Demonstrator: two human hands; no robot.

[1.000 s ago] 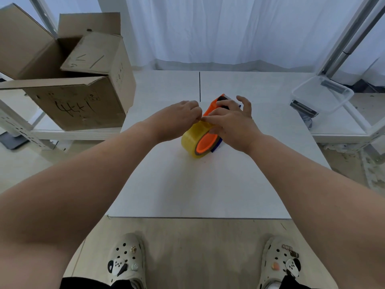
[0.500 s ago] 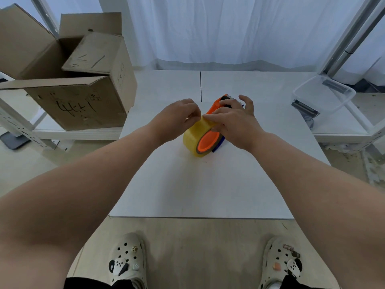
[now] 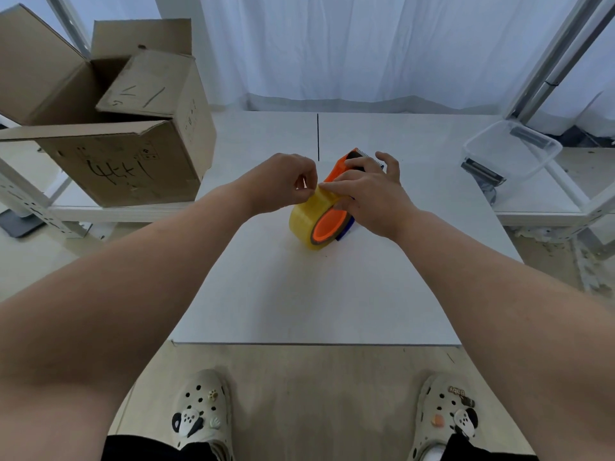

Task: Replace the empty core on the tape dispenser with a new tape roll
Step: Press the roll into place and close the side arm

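An orange tape dispenser (image 3: pixel 346 164) lies on the white table (image 3: pixel 299 287) with a yellow tape roll (image 3: pixel 304 219) mounted on its orange hub. My right hand (image 3: pixel 369 197) rests over the dispenser body and holds it, its index finger lying along the top of the roll. My left hand (image 3: pixel 283 183) pinches with thumb and forefinger at the roll's top edge, where the tape end seems to be. The dispenser's toothed blade end pokes out beyond my right fingers. No empty core is in sight.
An open cardboard box (image 3: pixel 109 128) stands on a low shelf at the left. A clear plastic bin (image 3: pixel 512 151) sits on a shelf at the right. White curtains hang behind the table. My two shoes show below the table's near edge.
Both hands stay on the dispenser and roll. My left fingers have shifted slightly along the top of the roll and now pinch at its edge.
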